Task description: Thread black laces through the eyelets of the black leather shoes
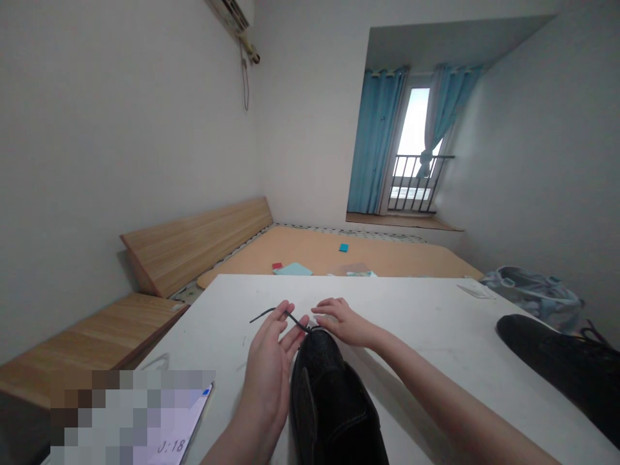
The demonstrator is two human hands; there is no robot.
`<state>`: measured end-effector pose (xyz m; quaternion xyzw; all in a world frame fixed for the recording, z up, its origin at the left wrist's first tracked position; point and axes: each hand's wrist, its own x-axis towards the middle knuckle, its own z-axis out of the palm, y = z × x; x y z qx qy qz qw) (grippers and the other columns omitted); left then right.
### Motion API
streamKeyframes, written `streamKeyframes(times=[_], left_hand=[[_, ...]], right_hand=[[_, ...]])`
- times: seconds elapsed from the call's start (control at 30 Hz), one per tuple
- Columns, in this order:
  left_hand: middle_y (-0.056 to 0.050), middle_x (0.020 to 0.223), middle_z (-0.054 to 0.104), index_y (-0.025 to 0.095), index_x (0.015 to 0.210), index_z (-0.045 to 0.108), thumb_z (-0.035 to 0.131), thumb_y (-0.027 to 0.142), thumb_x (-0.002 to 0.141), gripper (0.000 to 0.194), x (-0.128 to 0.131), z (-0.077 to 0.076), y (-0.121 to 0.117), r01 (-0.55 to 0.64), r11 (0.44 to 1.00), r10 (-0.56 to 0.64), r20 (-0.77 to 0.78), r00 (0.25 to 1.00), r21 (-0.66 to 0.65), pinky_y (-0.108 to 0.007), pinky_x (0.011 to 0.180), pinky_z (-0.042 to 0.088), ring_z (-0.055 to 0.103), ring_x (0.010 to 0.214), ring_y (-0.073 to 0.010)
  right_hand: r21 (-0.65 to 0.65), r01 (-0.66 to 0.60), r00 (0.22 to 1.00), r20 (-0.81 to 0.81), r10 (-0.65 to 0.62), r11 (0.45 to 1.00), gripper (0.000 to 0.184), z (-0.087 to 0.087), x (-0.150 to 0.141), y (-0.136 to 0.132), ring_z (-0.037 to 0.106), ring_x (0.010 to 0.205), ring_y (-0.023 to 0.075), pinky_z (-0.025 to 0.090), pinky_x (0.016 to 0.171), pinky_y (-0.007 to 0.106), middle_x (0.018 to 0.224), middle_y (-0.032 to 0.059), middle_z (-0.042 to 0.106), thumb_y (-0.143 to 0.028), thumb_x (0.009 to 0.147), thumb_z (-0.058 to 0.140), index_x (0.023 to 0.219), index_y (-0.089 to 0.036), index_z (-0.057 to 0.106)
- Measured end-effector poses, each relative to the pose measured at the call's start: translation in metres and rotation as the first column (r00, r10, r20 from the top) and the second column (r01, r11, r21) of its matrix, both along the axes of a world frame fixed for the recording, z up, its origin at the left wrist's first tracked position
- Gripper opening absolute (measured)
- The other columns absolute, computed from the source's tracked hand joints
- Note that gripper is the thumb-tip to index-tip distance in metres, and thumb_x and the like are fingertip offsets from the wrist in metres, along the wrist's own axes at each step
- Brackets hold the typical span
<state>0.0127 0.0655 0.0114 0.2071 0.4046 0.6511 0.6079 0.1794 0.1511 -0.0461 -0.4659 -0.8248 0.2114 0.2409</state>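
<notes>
A black shoe (334, 407) lies on the white table in front of me, its heel end cut off by the bottom of the view. From its far end a thin dark shoelace (296, 321) runs up to the left. My left hand (271, 355), palm turned up beside the shoe, has the lace between its fingertips, and the loose end sticks out past them. Just beyond the shoe's far end is my right hand (346, 321), its fingers stretched out and apart. I see nothing held in it, though its underside is hidden.
Another black shoe (557, 361) lies at the table's right side. A partly blurred screen (179, 420) showing digits sits at the front left. Beyond the white table (416, 323) are a bed (402, 255) with small flat items and a bag-like bundle (537, 297).
</notes>
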Motion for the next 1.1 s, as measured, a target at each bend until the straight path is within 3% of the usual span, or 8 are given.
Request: streamKeyframes(times=[0.17, 0.33, 0.43, 0.57, 0.77, 0.9, 1.0, 1.1], left_hand=[[-0.006, 0.134, 0.048, 0.018, 0.107, 0.058, 0.043, 0.0, 0.071, 0.042, 0.0, 0.004, -0.003, -0.039, 0.994, 0.043, -0.035, 0.998, 0.105, -0.035, 0.087, 0.051, 0.064, 0.097, -0.0201], [0.002, 0.139, 0.043, 0.029, 0.12, 0.053, 0.049, 0.006, 0.074, 0.052, -0.002, -0.006, 0.001, -0.096, 0.989, 0.111, -0.135, 0.985, 0.115, -0.033, 0.104, 0.034, 0.05, 0.119, -0.017], [-0.003, 0.133, 0.051, 0.028, 0.122, 0.053, 0.055, 0.014, 0.074, 0.05, -0.001, -0.014, 0.003, 0.015, 0.999, -0.008, -0.231, 0.973, 0.029, -0.035, 0.104, 0.03, 0.046, 0.122, -0.0194], [-0.011, 0.106, 0.066, 0.016, 0.111, 0.061, 0.065, 0.025, 0.068, 0.044, 0.004, -0.016, 0.004, 0.227, 0.973, -0.208, -0.257, 0.944, 0.047, -0.032, 0.084, 0.044, 0.06, 0.098, -0.0229], [-0.002, 0.076, 0.065, 0.016, 0.084, 0.062, 0.068, 0.03, 0.063, 0.025, 0.006, -0.016, 0.001, 0.152, 0.985, -0.123, -0.296, 0.947, 0.077, -0.023, 0.06, 0.041, 0.056, 0.067, -0.0134], [0.003, 0.068, 0.057, 0.018, 0.071, 0.055, 0.061, 0.02, 0.064, 0.009, 0.008, -0.013, -0.007, 0.163, 0.968, -0.146, -0.099, 0.984, 0.191, -0.021, 0.062, 0.041, 0.053, 0.063, -0.0095], [0.003, 0.068, 0.054, 0.017, 0.063, 0.053, 0.056, 0.017, 0.063, 0.003, 0.007, -0.009, -0.011, 0.091, 0.966, -0.085, -0.033, 0.996, 0.244, -0.022, 0.07, 0.043, 0.054, 0.069, -0.0102], [0.001, 0.087, 0.059, 0.02, 0.078, 0.06, 0.055, 0.018, 0.065, 0.015, 0.003, -0.008, -0.01, -0.045, 0.982, 0.056, -0.052, 0.997, 0.183, -0.027, 0.084, 0.042, 0.056, 0.087, -0.0141]], right_hand=[[-0.192, -0.198, 0.979, -0.081, 0.186, 0.961, 0.018, 0.004, -0.015, 0.023, 0.054, 0.104, 0.0227, 0.034, 0.097, 0.048, 0.101, 0.0056, 0.064, -0.032, 0.085, 0.059, 0.086, -0.015, 0.065], [-0.306, -0.242, 0.935, -0.328, 0.136, 0.921, 0.026, 0.014, -0.012, 0.01, 0.058, 0.083, 0.0166, 0.043, 0.079, 0.035, 0.085, 0.0027, 0.062, -0.038, 0.089, 0.048, 0.083, -0.015, 0.059], [-0.371, -0.282, 0.889, -0.447, 0.096, 0.885, 0.019, 0.032, -0.012, -0.005, 0.053, 0.064, 0.0112, 0.041, 0.064, 0.025, 0.072, -0.0013, 0.057, -0.033, 0.086, 0.047, 0.08, -0.017, 0.055], [-0.434, -0.341, 0.853, -0.515, 0.081, 0.834, 0.013, 0.055, -0.019, -0.022, 0.043, 0.05, 0.0083, 0.032, 0.049, 0.02, 0.058, -0.0051, 0.049, -0.029, 0.077, 0.057, 0.076, -0.017, 0.055], [-0.385, -0.199, 0.76, -0.641, -0.106, 0.901, 0.018, 0.063, -0.021, -0.022, 0.032, 0.044, 0.0066, 0.021, 0.042, 0.019, 0.048, -0.0068, 0.041, -0.027, 0.076, 0.055, 0.063, -0.018, 0.047], [-0.425, -0.172, 0.658, -0.721, -0.217, 0.889, 0.02, 0.065, -0.01, -0.013, 0.034, 0.044, 0.0078, 0.023, 0.041, 0.02, 0.054, -0.0057, 0.04, -0.036, 0.078, 0.045, 0.066, -0.021, 0.039], [-0.455, -0.18, 0.639, -0.728, -0.248, 0.872, 0.025, 0.07, 0.004, -0.007, 0.032, 0.042, 0.0074, 0.024, 0.04, 0.02, 0.058, -0.005, 0.041, -0.043, 0.077, 0.044, 0.068, -0.022, 0.035], [-0.446, -0.136, 0.652, -0.713, -0.258, 0.885, 0.033, 0.076, 0.02, -0.004, 0.032, 0.043, 0.0076, 0.02, 0.039, 0.02, 0.063, -0.0026, 0.045, -0.05, 0.08, 0.04, 0.064, -0.022, 0.033]])
